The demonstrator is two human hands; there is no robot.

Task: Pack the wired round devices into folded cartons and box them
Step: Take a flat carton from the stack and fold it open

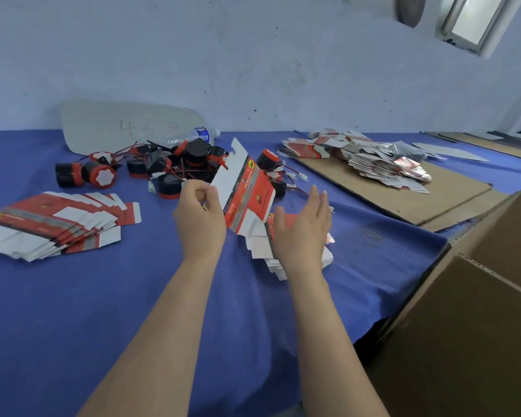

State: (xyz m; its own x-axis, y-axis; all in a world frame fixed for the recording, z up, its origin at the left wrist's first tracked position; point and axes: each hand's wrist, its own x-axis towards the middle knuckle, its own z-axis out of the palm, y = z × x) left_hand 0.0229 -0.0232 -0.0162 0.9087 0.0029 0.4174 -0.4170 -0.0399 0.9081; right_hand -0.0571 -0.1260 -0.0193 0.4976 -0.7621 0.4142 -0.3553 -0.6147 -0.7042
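Left hand point(200, 219) pinches a flat red-and-white carton point(248, 191) at frame ctr; right hand point(303, 233) spread loose just right of it. Brown shipping box point(469, 332), lower right — contents not visible. Wired round devices point(194, 156) heaped above left hand.

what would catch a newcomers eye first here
In the centre, the left hand pinches a flat red-and-white printed carton above the blue cloth-covered table, with the open right hand beside it. Behind them lies a tangled heap of black-and-red round wired devices. A fanned stack of the same flat cartons sits at the left.
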